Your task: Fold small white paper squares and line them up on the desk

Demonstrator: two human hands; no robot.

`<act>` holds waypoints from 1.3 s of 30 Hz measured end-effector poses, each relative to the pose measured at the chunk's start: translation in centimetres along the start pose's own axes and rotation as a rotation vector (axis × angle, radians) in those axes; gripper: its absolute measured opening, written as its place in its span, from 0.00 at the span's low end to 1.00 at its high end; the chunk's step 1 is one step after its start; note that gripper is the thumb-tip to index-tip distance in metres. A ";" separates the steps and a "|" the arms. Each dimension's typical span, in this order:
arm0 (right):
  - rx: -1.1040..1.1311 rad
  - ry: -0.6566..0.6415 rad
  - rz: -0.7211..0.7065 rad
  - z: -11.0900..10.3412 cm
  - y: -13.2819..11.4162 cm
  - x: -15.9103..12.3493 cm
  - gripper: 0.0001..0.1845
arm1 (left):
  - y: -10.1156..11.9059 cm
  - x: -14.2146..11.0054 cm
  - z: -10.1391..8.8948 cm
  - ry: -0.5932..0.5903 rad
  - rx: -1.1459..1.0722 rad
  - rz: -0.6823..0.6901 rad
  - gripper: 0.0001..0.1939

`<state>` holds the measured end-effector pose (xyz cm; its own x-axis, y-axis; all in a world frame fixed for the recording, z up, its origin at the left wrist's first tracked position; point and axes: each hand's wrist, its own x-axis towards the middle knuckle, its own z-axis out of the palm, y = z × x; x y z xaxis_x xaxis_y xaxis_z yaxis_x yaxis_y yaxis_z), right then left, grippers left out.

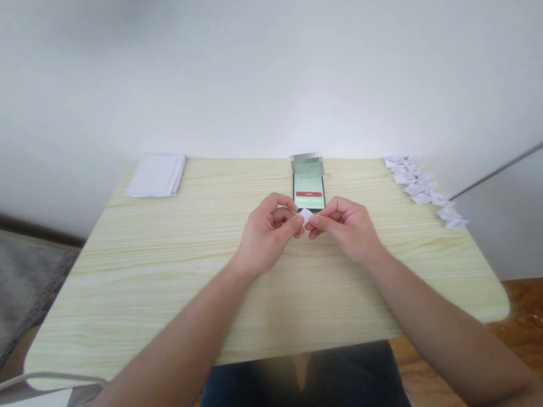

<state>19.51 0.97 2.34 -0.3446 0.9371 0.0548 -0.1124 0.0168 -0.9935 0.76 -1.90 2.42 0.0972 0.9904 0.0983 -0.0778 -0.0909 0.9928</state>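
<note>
Between my two hands, above the middle of the table, is a small folded piece of white paper [306,215]. My left hand [270,232] pinches its left side between thumb and fingers. On the other side, my right hand [348,225] grips it the same way. The fingers cover much of the paper, so its full shape is hidden. Just beyond the hands lies a phone [309,191] with a lit screen and a red bar on it.
A stack of white paper sheets [156,176] lies at the table's back left. Several folded white paper pieces [420,191] form a row along the right edge. The pale wood-grain table [160,273] meets a white wall behind. White cables [38,378] hang at the lower left.
</note>
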 end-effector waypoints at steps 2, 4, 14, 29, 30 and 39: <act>-0.019 -0.028 0.006 -0.1 0.0 -0.1 0.14 | 0.0 0.2 -0.2 -0.004 -0.012 -0.055 0.13; -0.050 -0.047 0.001 -0.2 0.1 -0.2 0.14 | 0.0 0.4 -0.4 -0.030 0.014 -0.099 0.11; -0.112 -0.038 -0.010 -0.4 0.3 -0.3 0.13 | 0.2 0.5 -0.9 -0.105 0.112 -0.133 0.11; -0.104 -0.030 0.008 -0.2 0.1 -0.3 0.15 | 0.6 0.2 -0.7 -0.125 0.196 -0.129 0.14; -0.090 -0.036 0.008 -0.2 0.1 -0.3 0.15 | 0.5 0.2 -0.7 -0.119 0.197 -0.129 0.14; -0.125 -0.160 0.038 -0.3 0.1 0.0 0.13 | 0.8 0.4 -0.7 -0.114 0.100 -0.110 0.13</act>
<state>19.80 1.04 2.18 -0.4911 0.8708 0.0223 0.0167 0.0350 -0.9992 0.09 -1.47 3.21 0.2116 0.9773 -0.0098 0.0376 0.0018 0.9993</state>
